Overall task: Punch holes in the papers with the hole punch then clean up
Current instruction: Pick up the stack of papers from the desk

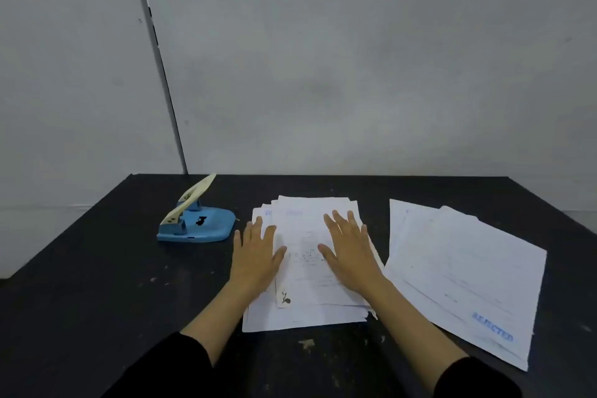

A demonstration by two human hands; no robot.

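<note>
Your left hand [256, 255] and right hand [350, 247] lie flat, fingers spread, gripping nothing, on the middle paper stack [307, 310] at table centre. The sheets are light, floppy and slide apart; square them, then pinch one edge. The blue hole punch [197, 224] sits at ten o'clock. The second stack [465, 271], at three o'clock, reads "REJECTED".

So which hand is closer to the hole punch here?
Left. The left hand lies on the middle paper stack's left edge, just right of the hole punch; the right hand lies further right.
</note>
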